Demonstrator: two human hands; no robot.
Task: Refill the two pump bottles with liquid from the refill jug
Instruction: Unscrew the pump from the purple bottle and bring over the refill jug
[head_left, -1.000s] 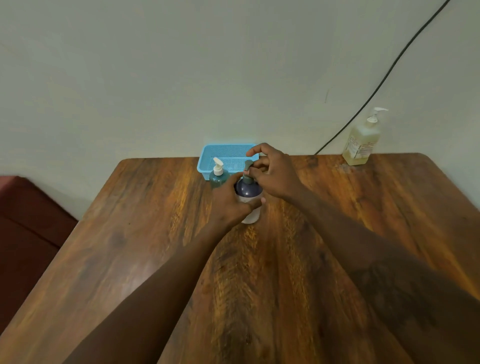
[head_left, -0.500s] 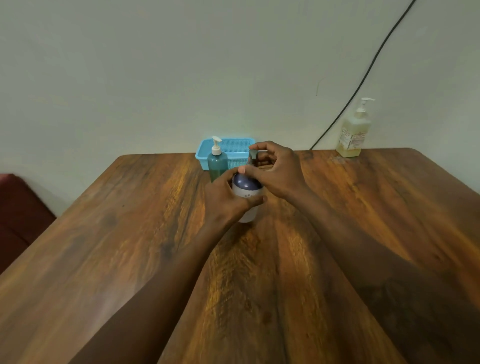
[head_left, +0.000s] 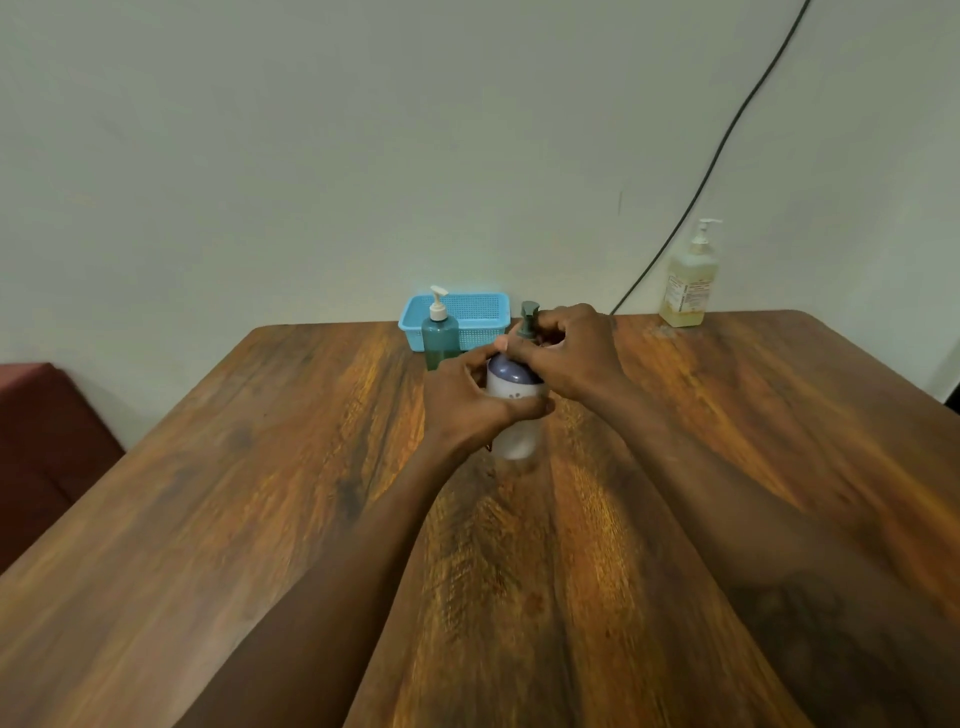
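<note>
Wooden table (head_left: 260, 493), left hand (head_left: 470, 402) gripping white bottle (head_left: 514, 415) — right hand (head_left: 569, 353) grip pinching its pump (head_left: 529, 319)

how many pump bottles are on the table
3. A green bottle stands before the blue basket; a white bottle mid-table is held by the left hand, the right hand gripping its pump; a yellowish bottle stands at the far right corner.
</note>
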